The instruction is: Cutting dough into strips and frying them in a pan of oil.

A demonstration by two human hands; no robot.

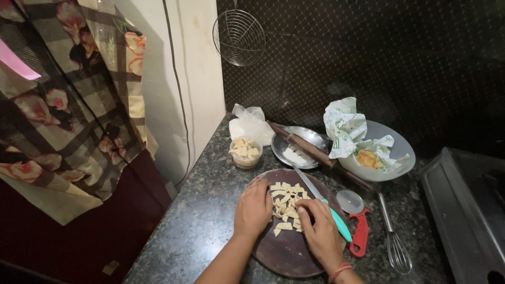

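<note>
Resting flat on the near-left part of a round dark board (pixel 286 252), the left hand (pixel 253 209) lies palm down with loose, released fingers, grasping nothing, its fingertips at the edge of a heap of small pale dough pieces (pixel 286 202). That heap sits on the board's far half, between the two hands. The right hand (pixel 321 231) lies on the board's right side, fingers bent down onto the pieces nearest it; whether it pinches one I cannot tell. A knife (pixel 323 202) with a teal handle lies slantwise across the board's right edge, blade pointing away, the handle just beside the right hand and partly under it. Right of the board, on the speckled dark counter (pixel 210 210), lies a red-handled wheel cutter (pixel 356 221), and farther right a wire whisk (pixel 393 236). Beyond the board stands a small clear tub (pixel 245 152) filled with more pieces, with a crumpled plastic bag (pixel 250 123) behind it. Also beyond the board is a steel plate (pixel 300 147) with a rolling pin (pixel 307 147) laid across it. To the board's far right sits a pale bowl (pixel 394 152) holding crumpled paper (pixel 347 129). A wire skimmer (pixel 239 37) hangs on the wall above.
</note>
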